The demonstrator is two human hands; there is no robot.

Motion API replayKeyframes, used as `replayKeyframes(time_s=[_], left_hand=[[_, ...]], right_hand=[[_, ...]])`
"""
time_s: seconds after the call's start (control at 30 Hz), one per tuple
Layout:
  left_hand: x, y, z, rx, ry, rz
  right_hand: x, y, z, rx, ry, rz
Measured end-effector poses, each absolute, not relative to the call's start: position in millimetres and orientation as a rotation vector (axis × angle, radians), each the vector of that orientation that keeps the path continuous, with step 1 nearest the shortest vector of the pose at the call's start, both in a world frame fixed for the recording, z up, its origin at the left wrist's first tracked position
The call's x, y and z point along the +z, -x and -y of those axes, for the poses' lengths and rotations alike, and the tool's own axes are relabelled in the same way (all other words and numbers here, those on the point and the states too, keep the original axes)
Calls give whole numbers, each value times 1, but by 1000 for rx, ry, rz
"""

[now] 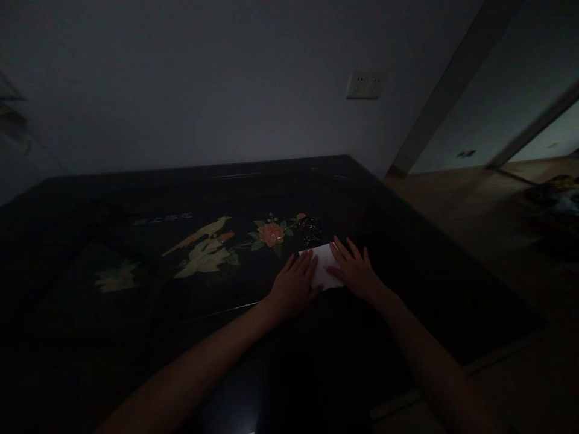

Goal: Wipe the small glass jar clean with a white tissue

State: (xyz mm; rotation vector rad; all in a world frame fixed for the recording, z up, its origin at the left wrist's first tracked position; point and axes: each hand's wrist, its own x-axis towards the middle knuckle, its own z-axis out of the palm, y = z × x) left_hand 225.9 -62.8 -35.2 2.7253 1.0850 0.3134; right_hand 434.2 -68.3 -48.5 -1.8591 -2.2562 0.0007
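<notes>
On a dark, glossy tabletop [371, 235] lies a small white sheet [324, 268], paper or tissue; I cannot tell which. My left hand [295, 282] rests palm down on its left edge, fingers stretched out. Opposite it, my right hand [355, 268] lies flat over the right edge with the fingers spread. The sheet's middle shows between both hands. Just behind it sits a small shiny dark object [310, 229], too dim to name.
Left of my hands, the tabletop bears an orange flower [270, 234], a pale long-tailed bird [203, 232] and a pale leaf shape [116, 277]. A white wall with a double socket [365, 85] stands behind. Wooden floor [447, 196] lies beyond the table's right edge.
</notes>
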Motion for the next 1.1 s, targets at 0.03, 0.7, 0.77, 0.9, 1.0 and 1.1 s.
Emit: replayKeyframes(time_s=[0.03,0.7,0.77,0.9,1.0,1.1], left_hand=[[-35,-226,62,315,-2717,-1089],[-7,-209,65,404,-2651,-1084],[6,-191,72,511,-2598,-1041],[24,-150,93,736,-2216,-1010],[19,-130,106,759,-1893,-1059],[5,-120,111,826,-1712,-1098]], right_hand=[[-49,-435,68,29,1852,2278],[-18,-437,64,117,1807,2196],[-1,-430,68,144,1685,2059],[32,-392,81,380,1343,1936],[37,-351,90,680,1198,1936],[19,-316,94,945,1161,1929]])
